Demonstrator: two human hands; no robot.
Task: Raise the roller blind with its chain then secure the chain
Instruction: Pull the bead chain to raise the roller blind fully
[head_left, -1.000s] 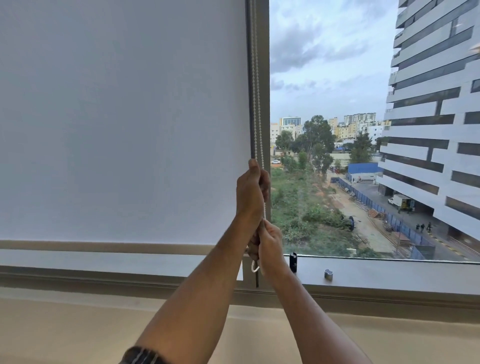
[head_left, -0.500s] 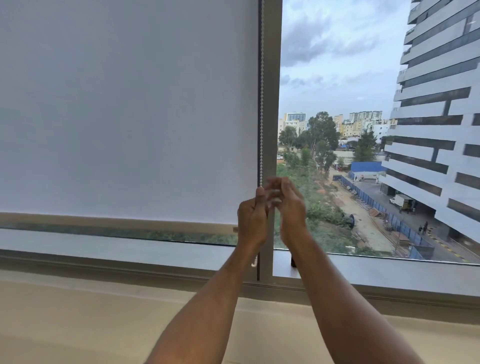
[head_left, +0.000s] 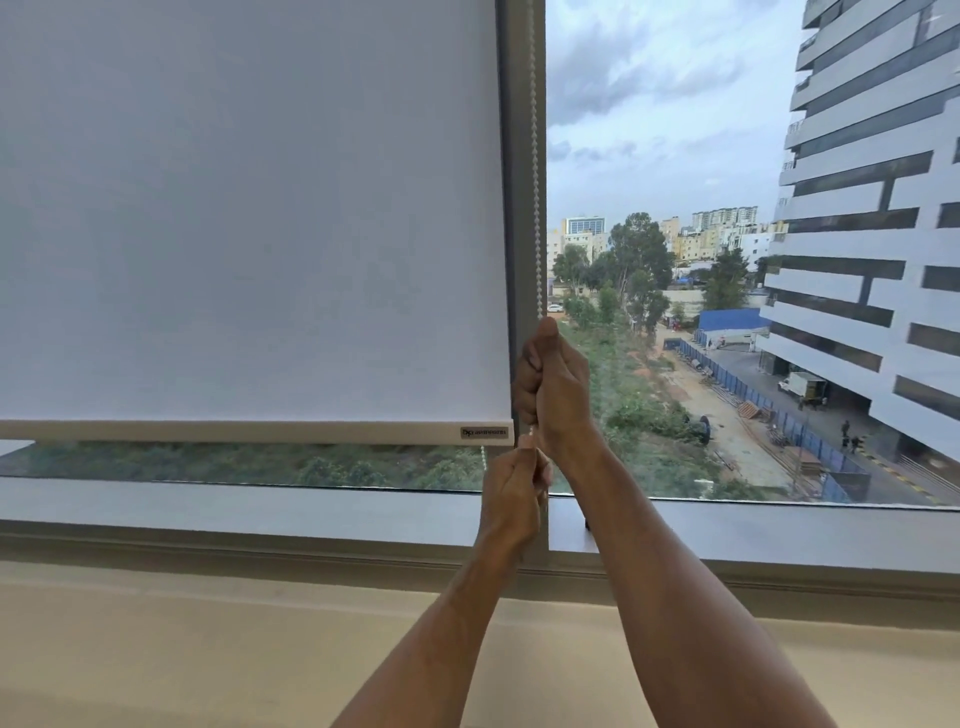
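Right hand (head_left: 553, 387) fists the chain (head_left: 535, 171) high for pulling; left hand (head_left: 514, 491) pinches it below (keeping tension); roller blind (head_left: 249, 208) barely raised.

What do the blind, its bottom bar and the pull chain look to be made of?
White roller blind: matte woven fabric, probably; light glows through.
Cream bottom bar: smooth painted metal or plastic, unclear.
White beaded chain: likely plastic; small pale, dull beads.

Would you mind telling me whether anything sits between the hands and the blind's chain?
Nothing visible does: the right hand and left hand are both closed directly on the chain, beside the roller blind.
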